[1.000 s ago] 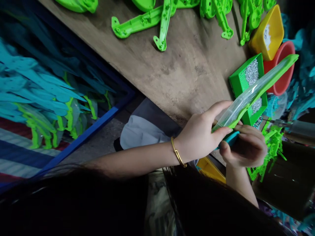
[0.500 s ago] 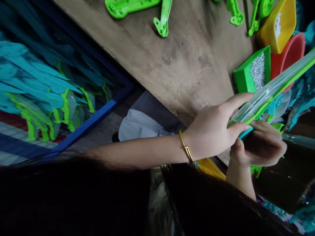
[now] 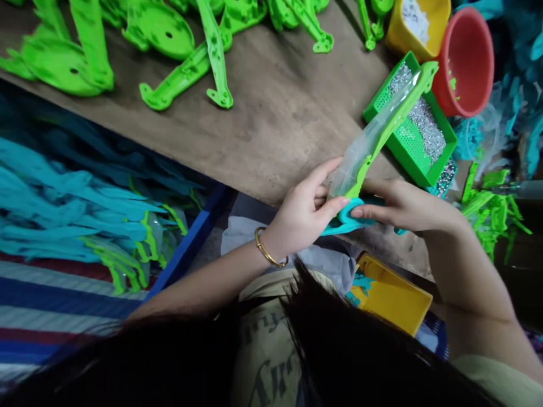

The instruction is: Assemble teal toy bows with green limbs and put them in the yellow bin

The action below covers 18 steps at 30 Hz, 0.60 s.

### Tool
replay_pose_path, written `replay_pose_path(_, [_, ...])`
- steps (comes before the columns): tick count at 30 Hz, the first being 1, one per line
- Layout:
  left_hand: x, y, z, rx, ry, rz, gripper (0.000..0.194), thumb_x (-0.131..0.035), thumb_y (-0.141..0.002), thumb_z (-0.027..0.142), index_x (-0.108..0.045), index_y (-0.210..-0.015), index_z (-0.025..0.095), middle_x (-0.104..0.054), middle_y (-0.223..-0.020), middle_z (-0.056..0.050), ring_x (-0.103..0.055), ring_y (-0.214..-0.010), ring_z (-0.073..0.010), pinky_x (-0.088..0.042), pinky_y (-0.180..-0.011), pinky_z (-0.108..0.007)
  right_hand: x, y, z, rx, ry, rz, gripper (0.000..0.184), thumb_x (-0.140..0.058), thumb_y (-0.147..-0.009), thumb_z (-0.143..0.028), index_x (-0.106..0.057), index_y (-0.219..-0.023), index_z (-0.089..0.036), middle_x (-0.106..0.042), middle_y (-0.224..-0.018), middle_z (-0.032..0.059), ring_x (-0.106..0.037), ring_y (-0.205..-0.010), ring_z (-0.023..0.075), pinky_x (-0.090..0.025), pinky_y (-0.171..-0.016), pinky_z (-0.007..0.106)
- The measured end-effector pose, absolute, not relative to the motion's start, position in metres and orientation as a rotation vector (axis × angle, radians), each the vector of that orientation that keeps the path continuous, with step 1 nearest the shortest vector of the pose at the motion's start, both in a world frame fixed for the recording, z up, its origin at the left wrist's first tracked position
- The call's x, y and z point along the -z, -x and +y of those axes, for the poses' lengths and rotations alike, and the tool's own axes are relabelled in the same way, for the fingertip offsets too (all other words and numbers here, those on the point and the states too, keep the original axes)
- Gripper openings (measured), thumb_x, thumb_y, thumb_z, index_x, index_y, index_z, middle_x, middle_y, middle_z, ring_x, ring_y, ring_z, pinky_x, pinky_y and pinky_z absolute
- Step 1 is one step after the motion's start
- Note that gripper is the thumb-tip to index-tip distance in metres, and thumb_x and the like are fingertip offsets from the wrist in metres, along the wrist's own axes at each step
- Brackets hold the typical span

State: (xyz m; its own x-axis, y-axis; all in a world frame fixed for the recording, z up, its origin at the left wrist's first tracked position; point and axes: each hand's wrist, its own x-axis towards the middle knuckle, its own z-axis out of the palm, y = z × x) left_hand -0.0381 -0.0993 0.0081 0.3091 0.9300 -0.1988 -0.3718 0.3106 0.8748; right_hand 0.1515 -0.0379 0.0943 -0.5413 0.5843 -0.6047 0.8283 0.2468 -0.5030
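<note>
Both hands are on a long toy-like plastic part (image 3: 379,138), a lime-green strip with a clear shell along one side and a teal end. My left hand (image 3: 303,209), with a gold bangle on the wrist, is closed around its lower end. The fingers reach behind the clear shell and the thumb lies near the teal piece (image 3: 350,212). My right hand (image 3: 403,206) grips that teal end from the other side, thumb pressed on its ring-shaped portion. Its other fingertips are hidden behind the part. The upper end of the part slants over a green basket (image 3: 449,135) of small silvery pieces.
Lime-green mouldings (image 3: 161,34) lie along the far side of the wooden table (image 3: 271,141). A yellow bin (image 3: 439,22) and red bowl (image 3: 466,62) stand at right. Below are a yellow tray (image 3: 394,297) and, left, a blue-edged crate (image 3: 190,237) with teal parts.
The view has shifted, bringing more green mouldings and the lower yellow tray into sight. My right hand has turned, its thumb now on the teal end; the long part stands more steeply.
</note>
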Motion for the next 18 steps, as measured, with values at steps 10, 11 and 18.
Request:
replay_pose_path(10, [-0.006, 0.045, -0.103, -0.897, -0.694, 0.905, 0.088, -0.079, -0.074, 0.031, -0.033, -0.148, 0.019, -0.074, -0.108, -0.01, -0.072, -0.093, -0.0216, -0.06, -0.079, -0.031, -0.066, -0.15, -0.036, 1.301, -1.309, 2.386, 0.034, -0.056, -0.089, -0.051, -0.063, -0.087, -0.018, -0.062, -0.07, -0.0006, -0.052, -0.061, 0.0119, -0.037, -0.057, 0.026])
replay_pose_path(11, [-0.005, 0.045, -0.102, -0.865, -0.666, 0.902, 0.08, -0.079, -0.074, 0.033, -0.042, -0.143, 0.017, -0.074, -0.109, -0.011, -0.072, -0.094, -0.0223, -0.06, -0.08, -0.032, -0.065, -0.15, -0.035, 1.32, -1.307, 2.38, 0.035, -0.055, -0.089, -0.051, -0.064, -0.089, -0.018, -0.064, -0.072, 0.0002, -0.054, -0.063, 0.0124, -0.038, -0.059, 0.026])
replay_pose_path(18, [-0.002, 0.041, -0.092, -0.784, -0.716, 0.939, 0.048, -0.085, -0.067, 0.038, -0.065, -0.102, 0.013, -0.075, -0.099, -0.008, -0.07, -0.093, -0.0199, -0.057, -0.083, -0.031, -0.065, -0.158, -0.056, 0.897, -1.462, 2.636, 0.042, -0.051, -0.091, -0.053, -0.066, -0.106, -0.017, -0.072, -0.095, 0.012, -0.065, -0.085, 0.0243, -0.047, -0.074, 0.037])
